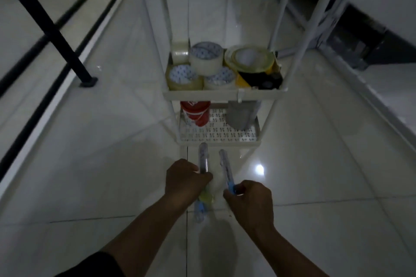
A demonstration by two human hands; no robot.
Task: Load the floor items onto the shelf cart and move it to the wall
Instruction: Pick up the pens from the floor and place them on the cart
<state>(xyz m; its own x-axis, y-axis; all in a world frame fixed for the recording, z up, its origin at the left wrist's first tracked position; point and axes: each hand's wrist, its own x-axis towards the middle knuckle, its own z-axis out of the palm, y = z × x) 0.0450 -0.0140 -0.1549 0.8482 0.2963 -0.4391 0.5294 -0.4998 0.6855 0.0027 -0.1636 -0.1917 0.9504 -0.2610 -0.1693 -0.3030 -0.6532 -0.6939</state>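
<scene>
The white shelf cart [225, 94] stands on the shiny floor [90, 164], with tape rolls [206, 58] on its middle shelf. Just before it, the left hand [185, 181] grips one clear tube [203, 159]. The right hand [249, 200] pinches another tube [226, 168].

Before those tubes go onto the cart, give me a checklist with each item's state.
1. Left hand closed on a clear tube: ok.
2. Right hand closed on the second tube: ok.
3. Free room on the bottom tray in front of the red container: ok.
4. Middle tray has room: not ok, full of tape rolls.
5. Another tube on the floor under the left wrist: cannot tell.
</scene>
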